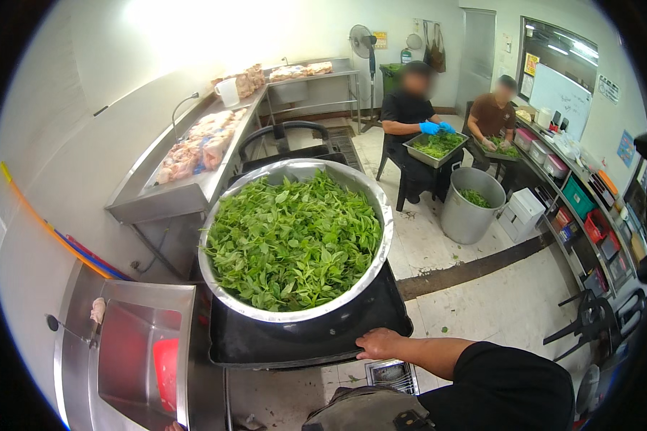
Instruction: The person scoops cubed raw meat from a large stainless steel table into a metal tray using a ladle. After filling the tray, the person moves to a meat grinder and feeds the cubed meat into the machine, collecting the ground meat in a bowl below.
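A wide metal basin point(297, 316) heaped with green leaves point(296, 242) stands on a black plastic utility cart point(280, 345). My right hand point(378, 343) rests on the near right edge of the cart's top, its fingers over the rim; whether they grip it is unclear. Only some fingertips of my left hand point(174, 426) show at the bottom edge of the picture, at the front rim of a stainless steel sink point(190, 345). The rest of that hand is cut off. A red plastic thing point(166, 372) lies in the sink.
Raw meat point(205, 143) lies on a steel counter point(156, 204) at the left. Two seated people handle leaves over metal trays point(434, 160), beside a tall metal pot point(466, 215). Shelves point(566, 210) line the right wall. A floor drain point(392, 375) lies near the cart.
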The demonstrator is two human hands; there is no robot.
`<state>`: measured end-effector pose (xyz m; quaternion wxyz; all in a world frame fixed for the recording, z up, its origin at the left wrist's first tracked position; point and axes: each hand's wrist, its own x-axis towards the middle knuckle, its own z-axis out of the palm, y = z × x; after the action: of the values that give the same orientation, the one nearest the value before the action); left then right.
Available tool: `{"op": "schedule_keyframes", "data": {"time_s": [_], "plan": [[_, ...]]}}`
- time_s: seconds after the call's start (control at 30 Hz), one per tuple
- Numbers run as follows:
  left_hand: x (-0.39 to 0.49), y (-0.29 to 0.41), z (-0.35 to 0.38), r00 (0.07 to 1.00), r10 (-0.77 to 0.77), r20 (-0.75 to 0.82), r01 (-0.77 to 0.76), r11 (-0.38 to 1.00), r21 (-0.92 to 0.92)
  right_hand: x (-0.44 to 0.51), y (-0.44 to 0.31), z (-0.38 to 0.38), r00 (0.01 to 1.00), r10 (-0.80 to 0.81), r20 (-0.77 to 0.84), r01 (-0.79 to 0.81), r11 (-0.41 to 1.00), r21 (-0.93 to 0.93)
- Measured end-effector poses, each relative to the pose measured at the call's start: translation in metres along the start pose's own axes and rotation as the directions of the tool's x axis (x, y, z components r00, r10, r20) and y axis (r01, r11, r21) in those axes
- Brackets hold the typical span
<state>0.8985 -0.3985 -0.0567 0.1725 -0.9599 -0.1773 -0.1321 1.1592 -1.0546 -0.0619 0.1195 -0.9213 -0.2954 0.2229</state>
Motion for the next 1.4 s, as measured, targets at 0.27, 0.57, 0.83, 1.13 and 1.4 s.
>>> {"op": "schedule_keyframes", "data": {"time_s": [0.27, 0.57, 0.83, 1.13, 1.4], "plan": [[0.008, 0.008, -0.013, 0.994, -0.057, 0.096, 0.058, 0.998, -0.007, 0.001, 0.0, 0.002, 1.0, -0.02, -0.021, 0.019, 0.999, -0.05], [0.01, 0.012, -0.024, 0.995, -0.061, 0.085, 0.062, 0.998, -0.01, 0.0, -0.003, -0.001, 0.999, -0.024, -0.033, 0.023, 0.999, -0.039], [0.001, -0.014, 0.012, 0.999, 0.001, 0.045, -0.003, 1.0, 0.027, 0.001, 0.0, 0.006, 1.0, -0.009, -0.016, 0.009, 1.0, -0.024], [-0.004, -0.037, 0.042, 0.979, -0.015, 0.204, 0.007, 0.999, 0.04, 0.004, 0.003, 0.011, 1.0, -0.015, -0.007, 0.015, 1.0, 0.014], [-0.003, -0.033, 0.034, 0.966, -0.085, 0.246, 0.099, 0.994, -0.044, 0.005, 0.003, 0.012, 0.999, -0.037, -0.04, 0.038, 0.999, 0.033]]}}
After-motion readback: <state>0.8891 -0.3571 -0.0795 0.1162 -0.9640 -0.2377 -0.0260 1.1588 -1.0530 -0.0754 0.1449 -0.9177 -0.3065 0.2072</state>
